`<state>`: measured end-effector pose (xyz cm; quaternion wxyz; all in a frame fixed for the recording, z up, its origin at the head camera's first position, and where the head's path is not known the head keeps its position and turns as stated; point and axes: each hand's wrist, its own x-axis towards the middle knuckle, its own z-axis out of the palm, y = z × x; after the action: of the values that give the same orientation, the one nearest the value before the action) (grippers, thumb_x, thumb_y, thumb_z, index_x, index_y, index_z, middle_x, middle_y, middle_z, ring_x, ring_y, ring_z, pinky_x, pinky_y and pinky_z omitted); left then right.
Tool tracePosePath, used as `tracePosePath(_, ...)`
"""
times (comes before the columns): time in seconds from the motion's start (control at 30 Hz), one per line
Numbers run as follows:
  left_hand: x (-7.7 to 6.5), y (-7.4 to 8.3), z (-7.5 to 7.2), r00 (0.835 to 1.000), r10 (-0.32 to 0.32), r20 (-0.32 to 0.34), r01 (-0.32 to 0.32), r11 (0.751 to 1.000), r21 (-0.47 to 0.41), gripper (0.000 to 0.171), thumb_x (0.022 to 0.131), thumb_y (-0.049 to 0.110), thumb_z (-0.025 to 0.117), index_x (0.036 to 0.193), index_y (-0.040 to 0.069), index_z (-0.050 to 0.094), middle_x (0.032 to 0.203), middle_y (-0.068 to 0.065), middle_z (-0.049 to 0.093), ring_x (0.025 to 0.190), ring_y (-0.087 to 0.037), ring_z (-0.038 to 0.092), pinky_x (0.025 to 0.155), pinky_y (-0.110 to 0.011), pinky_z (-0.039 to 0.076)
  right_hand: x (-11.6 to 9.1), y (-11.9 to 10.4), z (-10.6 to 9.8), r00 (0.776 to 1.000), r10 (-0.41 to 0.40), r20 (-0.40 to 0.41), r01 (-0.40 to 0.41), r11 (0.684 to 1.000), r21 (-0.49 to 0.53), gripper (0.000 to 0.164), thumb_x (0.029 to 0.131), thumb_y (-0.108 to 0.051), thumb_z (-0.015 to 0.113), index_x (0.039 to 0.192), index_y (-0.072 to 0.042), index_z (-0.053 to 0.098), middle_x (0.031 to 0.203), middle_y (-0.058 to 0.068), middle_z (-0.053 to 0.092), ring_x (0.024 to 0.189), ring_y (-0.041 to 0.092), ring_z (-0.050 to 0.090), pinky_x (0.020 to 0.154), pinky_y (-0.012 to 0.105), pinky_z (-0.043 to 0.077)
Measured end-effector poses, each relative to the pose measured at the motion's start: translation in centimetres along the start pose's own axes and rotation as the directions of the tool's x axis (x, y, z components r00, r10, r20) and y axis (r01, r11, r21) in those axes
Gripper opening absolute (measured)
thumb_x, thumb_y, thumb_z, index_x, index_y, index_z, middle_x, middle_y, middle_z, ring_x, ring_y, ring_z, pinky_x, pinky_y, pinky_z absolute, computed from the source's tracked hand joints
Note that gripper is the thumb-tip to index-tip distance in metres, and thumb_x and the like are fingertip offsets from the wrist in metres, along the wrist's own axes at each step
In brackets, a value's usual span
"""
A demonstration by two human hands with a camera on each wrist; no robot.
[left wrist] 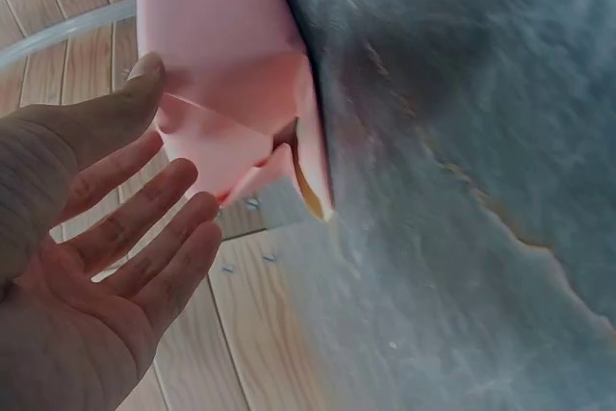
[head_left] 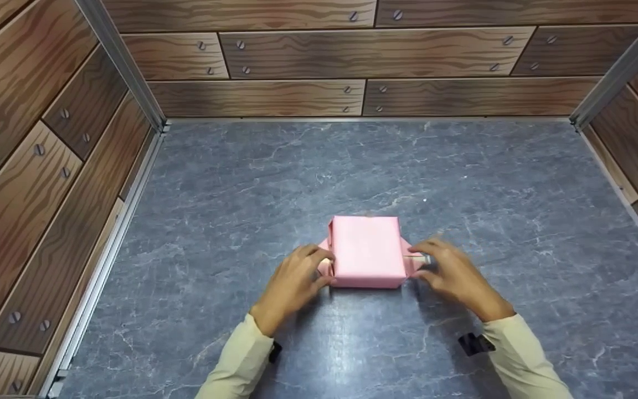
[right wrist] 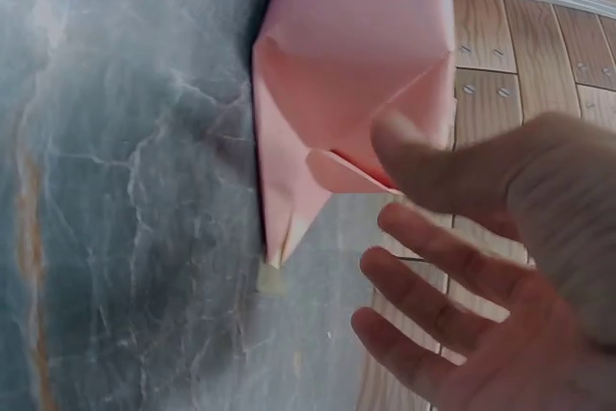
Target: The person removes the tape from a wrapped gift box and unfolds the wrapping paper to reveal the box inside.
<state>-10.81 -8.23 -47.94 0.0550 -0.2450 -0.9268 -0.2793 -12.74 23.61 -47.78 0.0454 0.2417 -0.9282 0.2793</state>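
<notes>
"Pink box [head_left: 368,249], where?"
"Lower centre of head view, on table [head_left: 241,194]."
"Fingers?"
"Left hand [head_left: 297,277] at its left end, right hand [head_left: 456,275] at its right; both hands' fingers spread, loosely extended."

I have a box wrapped in pink paper [head_left: 366,249] lying flat on the bench [head_left: 297,166], its broad, smooth face up and its edges crisp. Paper sticks out at both ends: I see the left-end flap [left wrist: 217,141] creased and gaping at a fold, and the right-end flap [right wrist: 286,201] narrowing to a point, a small pale strip [right wrist: 271,278] at its tip.
</notes>
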Motion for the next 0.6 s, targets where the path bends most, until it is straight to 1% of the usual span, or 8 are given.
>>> tracePosePath(0.1, -0.1, -0.4, 0.0, 1.000, -0.010, 0.017, 0.010, 1.000, -0.016, 0.031, 0.084, 0.023, 0.083, 0.111, 0.011, 0.073, 0.111, -0.006, 0.069, 0.106, -0.025, 0.064, 0.088, -0.043, 0.056, 0.2, 0.1, 0.4, 0.998, 0.000, 0.059, -0.002, 0.999, 0.032, 0.047, 0.074, -0.005, 0.088, 0.117, 0.000, 0.071, 0.114, 0.010, 0.067, 0.108, 0.032, 0.064, 0.093, 0.051, 0.053)
tracePosePath(0.2, -0.1, -0.6, 0.1, 1.000, -0.007, 0.021, 0.007, 1.000, -0.019, 0.028, 0.084, 0.023, 0.083, 0.109, 0.012, 0.075, 0.109, -0.006, 0.070, 0.104, -0.024, 0.065, 0.088, -0.042, 0.056, 0.4, 0.3, 0.8, 0.996, 0.016, 0.092, -0.021, 0.998, 0.057, 0.047, 0.074, -0.007, 0.088, 0.117, 0.000, 0.070, 0.116, 0.011, 0.066, 0.111, 0.033, 0.063, 0.096, 0.052, 0.052)
tracePosePath(0.37, -0.1, -0.8, 0.3, 0.999, 0.009, 0.032, -0.009, 1.000, 0.001, 0.023, 0.086, 0.024, 0.081, 0.105, 0.012, 0.079, 0.109, -0.005, 0.071, 0.104, -0.024, 0.065, 0.091, -0.042, 0.055, 0.4, 0.6, 1.1, 0.993, 0.021, 0.112, -0.029, 0.997, 0.075, 0.043, 0.076, -0.011, 0.088, 0.114, 0.000, 0.071, 0.116, 0.011, 0.066, 0.111, 0.035, 0.062, 0.097, 0.054, 0.050)
tracePosePath(0.6, -0.1, -0.8, 0.6, 0.999, 0.012, 0.045, -0.014, 0.999, 0.031, 0.019, 0.088, 0.027, 0.079, 0.102, 0.015, 0.081, 0.113, -0.005, 0.070, 0.106, -0.024, 0.065, 0.091, -0.042, 0.055, 0.3, 0.7, 1.2, 0.989, 0.041, 0.144, -0.050, 0.997, 0.059, 0.036, 0.080, -0.007, 0.084, 0.113, 0.002, 0.071, 0.117, 0.012, 0.064, 0.113, 0.037, 0.060, 0.099, 0.056, 0.049)
